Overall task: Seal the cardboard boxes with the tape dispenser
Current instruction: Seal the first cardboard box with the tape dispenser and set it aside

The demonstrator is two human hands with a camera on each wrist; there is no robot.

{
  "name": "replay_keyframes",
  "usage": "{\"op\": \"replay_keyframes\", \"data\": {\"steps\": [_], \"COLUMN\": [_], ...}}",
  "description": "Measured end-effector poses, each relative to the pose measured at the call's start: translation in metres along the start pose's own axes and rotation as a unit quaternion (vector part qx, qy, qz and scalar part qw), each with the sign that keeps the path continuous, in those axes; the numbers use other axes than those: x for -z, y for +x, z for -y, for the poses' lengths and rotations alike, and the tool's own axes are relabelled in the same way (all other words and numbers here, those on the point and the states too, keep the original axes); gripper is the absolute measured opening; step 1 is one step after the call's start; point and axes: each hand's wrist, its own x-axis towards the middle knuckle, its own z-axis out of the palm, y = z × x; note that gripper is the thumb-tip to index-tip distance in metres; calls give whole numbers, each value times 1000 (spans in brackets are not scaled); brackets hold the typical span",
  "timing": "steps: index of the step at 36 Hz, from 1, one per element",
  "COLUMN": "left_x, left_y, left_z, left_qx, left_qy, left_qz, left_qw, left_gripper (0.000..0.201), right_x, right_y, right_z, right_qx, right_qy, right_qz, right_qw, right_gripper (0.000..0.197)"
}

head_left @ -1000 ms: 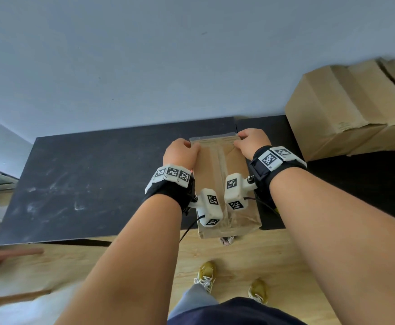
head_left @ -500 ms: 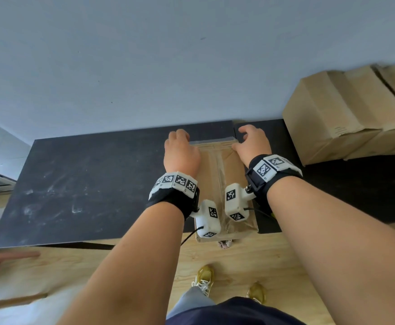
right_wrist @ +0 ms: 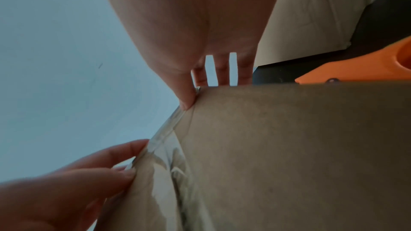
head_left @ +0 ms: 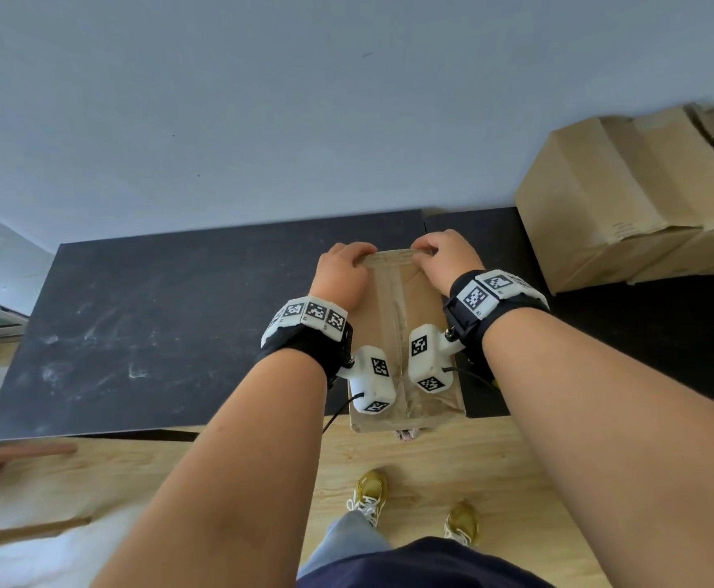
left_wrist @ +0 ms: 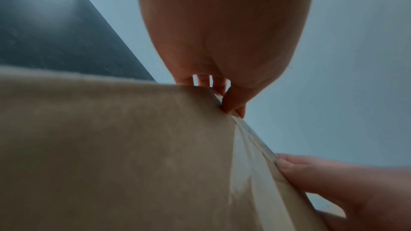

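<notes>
A brown cardboard box (head_left: 382, 328) lies on the black table (head_left: 177, 324), its near end hanging over the table's front edge. A strip of clear tape (head_left: 395, 316) runs along its top seam to the far edge. My left hand (head_left: 348, 258) and right hand (head_left: 435, 252) both grip that far edge, thumbs on top at the tape's end and fingers curled down the far face. The left wrist view shows my left thumb (left_wrist: 233, 108) on the tape's edge. In the right wrist view an orange tape dispenser (right_wrist: 355, 69) lies beyond the box; no hand holds it.
Several larger cardboard boxes (head_left: 622, 205) are stacked at the table's right end. A grey wall (head_left: 262, 120) rises just behind the table. The table's left half (head_left: 134, 333) is bare and chalk-scuffed. Wooden floor (head_left: 452, 460) and my shoes lie below the front edge.
Both hands have slid in from the box's far corners toward the tape end in the middle of the far edge. The box has stayed where it was.
</notes>
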Motion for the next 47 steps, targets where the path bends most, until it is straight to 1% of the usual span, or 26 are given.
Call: {"op": "replay_keyframes", "data": {"steps": [2, 5, 8, 10, 12, 18, 21, 24, 27, 29, 30, 31, 33, 34, 36, 37, 38, 39, 40, 42, 44, 47], "left_x": [0, -4, -12, -15, -17, -16, -14, -10, -2, 4, 8, 10, 15, 17, 19, 19, 19, 19, 19, 23, 26, 26], "left_y": [4, 7, 6, 4, 5, 4, 2, -2, -9, -14, -18, -21, -27, -30, -38, -41, -44, -46, -47, -48, -48, -49], "left_z": [0, -3, -3, -3, -3, -3, -4, -6, -9, -13, -15, -13, -10, -9, -7, -5, -4, -3, -2, 0, 3, 8], "left_qx": [20, 51, 39, 31, 28, 27, 38, 55, 93, 117, 136, 155, 195, 212, 223, 218, 212, 201, 192, 162, 120, 62], "left_qy": [-23, -56, -13, 18, 34, 25, 23, 26, -3, -22, -28, -32, -46, -53, -45, -32, -22, -18, -20, -35, -46, -9], "left_qz": [28, 52, 32, 14, 10, 19, 31, 39, 8, -19, -30, -45, -75, -73, -28, -12, -9, -18, -32, -58, -73, -63], "left_qw": [999, 996, 999, 999, 999, 999, 999, 997, 996, 993, 990, 986, 977, 973, 973, 975, 977, 979, 981, 985, 989, 996], "left_gripper": [45, 34, 32, 30, 29, 34, 40, 54, 64, 67, 67, 64, 55, 54, 59, 57, 50, 42, 39, 47, 54, 55], "right_x": [0, 0, 0, -1, -2, -1, 1, 4, 9, 14, 15, 17, 19, 19, 18, 17, 16, 14, 13, 9, 5, -2], "right_y": [1, 1, 1, 1, 0, -6, -10, -16, -27, -33, -37, -40, -46, -49, -53, -54, -55, -55, -55, -53, -53, -58], "right_z": [-2, -4, -4, -5, -5, 1, 6, 11, 11, 10, 10, 9, 8, 9, 12, 15, 17, 19, 21, 25, 31, 40], "right_qx": [-4, -8, -3, 1, -4, -14, -36, -80, -144, -189, -205, -211, -204, -198, -187, -182, -179, -176, -174, -167, -144, -112], "right_qy": [19, 51, 48, 43, 45, 45, 39, 49, 67, 67, 60, 48, 24, 19, 21, 23, 23, 26, 37, 85, 107, 104], "right_qz": [16, 32, 37, 31, 23, 22, 32, 35, 35, 58, 79, 104, 138, 142, 139, 134, 128, 120, 113, 106, 99, 93], "right_qw": [1000, 998, 998, 999, 999, 999, 998, 995, 987, 978, 974, 971, 969, 970, 972, 974, 975, 977, 977, 977, 979, 984], "right_gripper": [24, 25, 24, 21, 20, 23, 36, 59, 78, 86, 85, 78, 65, 62, 57, 54, 50, 46, 44, 39, 37, 34]}}
